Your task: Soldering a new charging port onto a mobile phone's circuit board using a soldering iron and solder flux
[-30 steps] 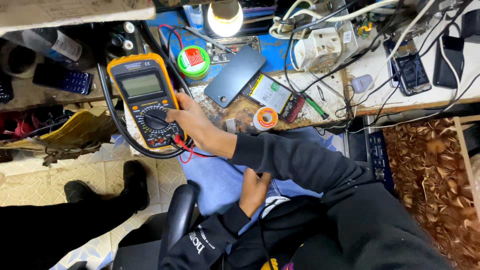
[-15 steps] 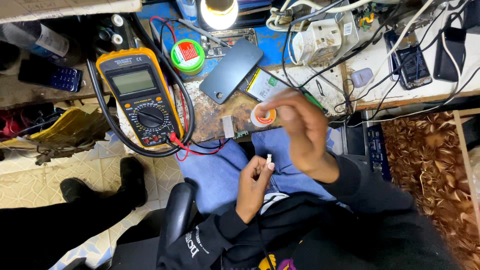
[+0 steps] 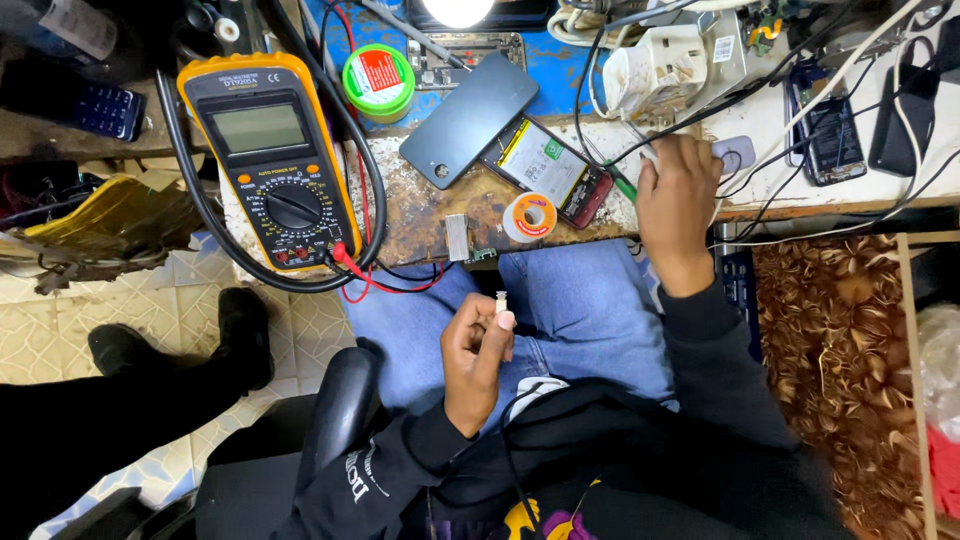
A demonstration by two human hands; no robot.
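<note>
Worn wooden bench ahead of me, top scuffed and stained, a blue mat laid at its far side. A lamp glares at the top edge, bright white. Floor to my left is pale patterned tile; to my right a brown leaf-patterned carpet. I sit on a black chair, its armrest by my left side.

Phone repair workshop, multimeter, opened phone, solder spool
</note>
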